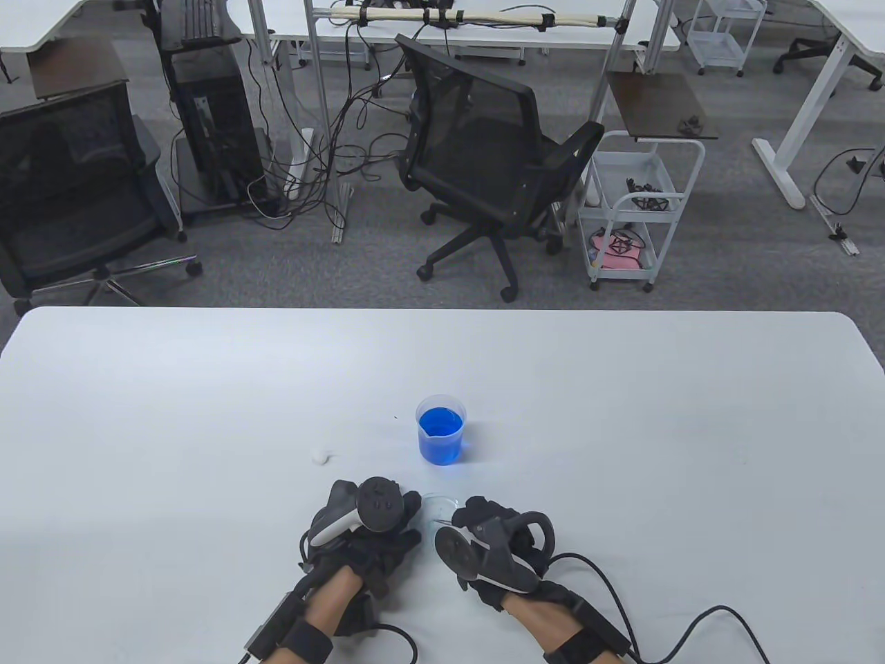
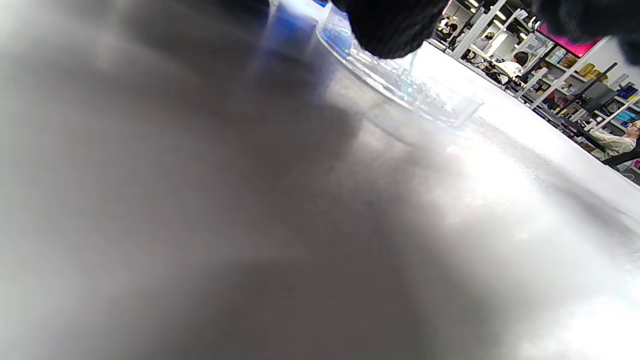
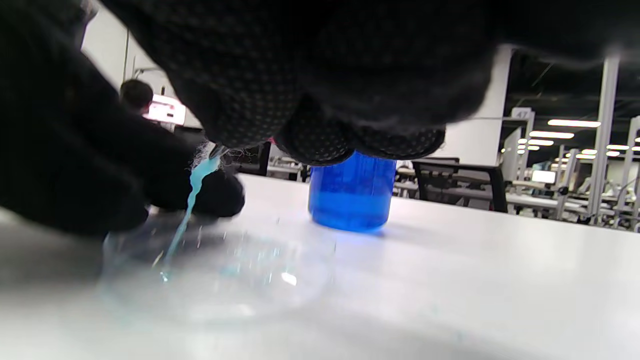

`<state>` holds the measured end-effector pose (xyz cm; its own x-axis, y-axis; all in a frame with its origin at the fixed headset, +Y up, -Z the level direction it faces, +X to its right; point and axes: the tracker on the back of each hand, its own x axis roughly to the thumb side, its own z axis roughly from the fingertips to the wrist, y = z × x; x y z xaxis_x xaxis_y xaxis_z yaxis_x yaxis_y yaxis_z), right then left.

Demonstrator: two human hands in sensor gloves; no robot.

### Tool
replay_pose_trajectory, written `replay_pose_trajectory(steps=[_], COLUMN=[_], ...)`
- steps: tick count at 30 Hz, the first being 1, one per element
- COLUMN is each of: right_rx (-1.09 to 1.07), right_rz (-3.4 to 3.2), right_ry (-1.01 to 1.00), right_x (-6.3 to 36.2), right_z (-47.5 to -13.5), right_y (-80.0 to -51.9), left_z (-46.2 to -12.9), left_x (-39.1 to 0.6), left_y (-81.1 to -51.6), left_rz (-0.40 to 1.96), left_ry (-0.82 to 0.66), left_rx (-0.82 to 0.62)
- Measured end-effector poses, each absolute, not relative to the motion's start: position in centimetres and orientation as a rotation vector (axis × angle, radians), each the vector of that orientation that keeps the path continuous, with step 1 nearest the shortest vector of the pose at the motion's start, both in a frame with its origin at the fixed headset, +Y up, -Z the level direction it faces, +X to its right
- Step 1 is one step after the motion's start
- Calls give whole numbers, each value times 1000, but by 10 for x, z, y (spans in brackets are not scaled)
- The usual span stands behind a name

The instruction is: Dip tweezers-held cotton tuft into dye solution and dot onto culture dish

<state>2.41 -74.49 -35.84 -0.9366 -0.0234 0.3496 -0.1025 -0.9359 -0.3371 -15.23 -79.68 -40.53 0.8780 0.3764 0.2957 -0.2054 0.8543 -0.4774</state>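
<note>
A clear culture dish lies on the white table between my hands. My right hand pinches thin tweezers. Their tip holds a blue-stained cotton tuft that stretches down into the dish, where it touches the bottom among small blue specks. My left hand holds the dish's left rim with its fingertips. In the left wrist view a fingertip lies over the dish. A beaker of blue dye stands just behind the dish and also shows in the right wrist view.
A small white cotton tuft lies on the table left of the beaker. Glove cables trail off the near edge to the right. Office chairs and a cart stand beyond the table's far edge.
</note>
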Motion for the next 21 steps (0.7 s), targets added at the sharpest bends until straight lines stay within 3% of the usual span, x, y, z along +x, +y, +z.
replay_pose_trajectory(steps=[11, 21], right_rx=[632, 528], right_rz=[3119, 3034], right_ry=[-430, -560], right_x=[9, 22], right_z=[-369, -371], right_y=[-775, -749], left_z=[-404, -404], left_x=[-152, -152], left_y=[-797, -798], left_rz=[318, 323], left_ry=[-392, -394], left_rx=[-455, -457])
